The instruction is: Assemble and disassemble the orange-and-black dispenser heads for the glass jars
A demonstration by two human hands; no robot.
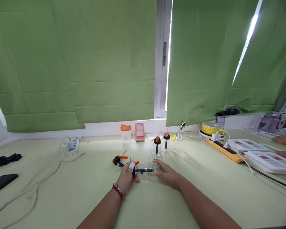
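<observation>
Head view: the left hand [126, 173] grasps the black cap [133, 172] of a clear bottle [147, 169], held sideways above or on the table [143, 203]; contact cannot be determined. The right hand [168, 173] has its fingers around the base end. A loose black-and-orange cap [116, 160] lies beyond the left hand.

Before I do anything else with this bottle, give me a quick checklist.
1. Left hand on the black cap: ok, fingers around it.
2. Right hand at the glass bottle's base: ok.
3. Right grip firm: cannot tell.
4. Glass bottle upright: not ok, lying sideways.
5. Cap fully seated: cannot tell, partly hidden.
6. Front standing bottle and rear standing bottle upright: ok.
</observation>
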